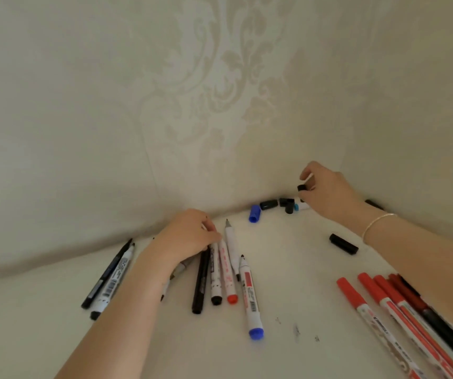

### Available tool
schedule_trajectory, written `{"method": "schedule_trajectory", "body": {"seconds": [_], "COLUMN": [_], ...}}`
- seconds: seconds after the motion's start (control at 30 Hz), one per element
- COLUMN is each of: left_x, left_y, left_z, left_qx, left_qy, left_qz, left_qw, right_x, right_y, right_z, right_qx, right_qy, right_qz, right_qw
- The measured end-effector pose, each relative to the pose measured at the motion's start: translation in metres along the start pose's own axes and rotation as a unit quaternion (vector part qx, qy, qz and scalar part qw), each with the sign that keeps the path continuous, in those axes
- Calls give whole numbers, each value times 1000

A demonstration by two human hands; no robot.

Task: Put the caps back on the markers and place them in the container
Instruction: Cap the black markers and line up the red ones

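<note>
Several uncapped markers lie in a row at the centre of the white table: a black pen, a white marker with a black end, one with a red end and one with a blue end. My left hand rests on their tips, fingers closed over the black-ended one. My right hand is at the back by the wall, pinching a black cap. Loose caps lie below it: a blue cap, black caps, and a lone black cap.
Two more markers lie at the left. Capped red markers and a dark one lie at the right under my right forearm. A patterned wall rises right behind the table. No container is in view.
</note>
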State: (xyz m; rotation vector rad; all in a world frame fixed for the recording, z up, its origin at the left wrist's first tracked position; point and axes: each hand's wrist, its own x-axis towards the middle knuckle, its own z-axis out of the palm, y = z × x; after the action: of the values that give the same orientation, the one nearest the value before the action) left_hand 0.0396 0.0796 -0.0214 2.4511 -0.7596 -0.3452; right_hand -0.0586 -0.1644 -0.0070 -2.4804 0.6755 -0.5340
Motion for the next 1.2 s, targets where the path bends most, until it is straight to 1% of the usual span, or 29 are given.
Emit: {"method": "schedule_trajectory", "body": {"seconds": [0.1,0.2,0.33,0.4,0.47,0.53,0.6,0.7,0.8,0.87,0.97,1.07,1.2], "left_x": [0,1,0,-1,-2,-4,-5,-7,-7,-9,-11,-8,-6], "left_y": [2,-1,-12,-18,-22,-23,-23,-21,-19,-15,-6,1,10], "left_z": [6,9,-4,-12,-16,-16,-14,-9,-6,-4,5,13,17], "left_qx": [5,-2,-1,11,15,15,24,60,72,76,126,182,202], "left_qy": [5,22,53,47,23,8,10,19,37,32,13,19,12], "left_qz": [4,6,-13,-24,-29,-24,-21,-17,7,21,27,6,-16], "left_qw": [1000,1000,999,999,999,1000,999,998,997,996,992,983,979], "right_x": [-3,-8,-15,-17,-20,-22,-24,-27,-28,-29,-30,-31,-32], "right_y": [-30,-42,-42,-44,-48,-55,-63,-71,-76,-78,-80,-81,-80], "right_z": [11,16,16,17,22,27,33,41,45,47,48,49,49], "right_qx": [142,215,223,221,217,211,209,196,189,191,201,222,257], "right_qy": [-45,-78,-85,-90,-105,-123,-132,-124,-113,-108,-106,-117,-124], "right_qz": [43,72,89,92,89,79,67,54,49,50,52,51,57], "right_qw": [988,971,967,967,966,966,967,971,974,974,972,967,957]}}
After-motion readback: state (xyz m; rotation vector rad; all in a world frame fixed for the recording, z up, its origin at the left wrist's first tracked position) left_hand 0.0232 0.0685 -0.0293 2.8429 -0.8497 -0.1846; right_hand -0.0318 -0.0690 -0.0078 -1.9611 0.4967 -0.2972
